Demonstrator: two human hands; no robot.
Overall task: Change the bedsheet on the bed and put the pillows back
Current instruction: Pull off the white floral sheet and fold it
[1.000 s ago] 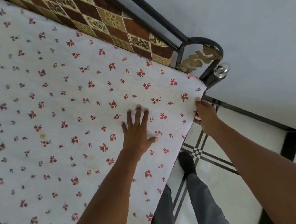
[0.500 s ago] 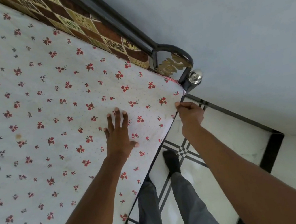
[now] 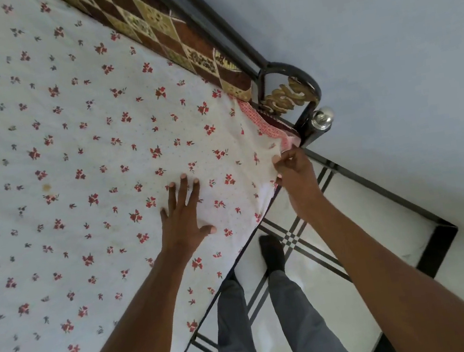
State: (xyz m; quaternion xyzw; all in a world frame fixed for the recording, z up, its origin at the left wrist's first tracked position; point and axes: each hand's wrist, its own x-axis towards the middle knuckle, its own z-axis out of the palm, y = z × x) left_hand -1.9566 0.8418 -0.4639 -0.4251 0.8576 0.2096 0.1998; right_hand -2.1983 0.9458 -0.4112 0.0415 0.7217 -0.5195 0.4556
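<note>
Left hand (image 3: 183, 213) spread flat, pressing the white cotton bedsheet with small red flowers (image 3: 77, 156) onto the bed near its corner. Right hand (image 3: 293, 172), nearer that corner, pinching the sheet's edge just short of the black metal bedpost (image 3: 304, 122); corner probably tucked downward next.

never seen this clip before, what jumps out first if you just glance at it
The white bedsheet with small red flowers fills the left and middle of the view, spread over the bed. Near its corner, the left hand presses flat on it with fingers spread, while the right hand pinches the sheet's corner. Just beyond stands the black metal bed frame with gold scrollwork.
</note>
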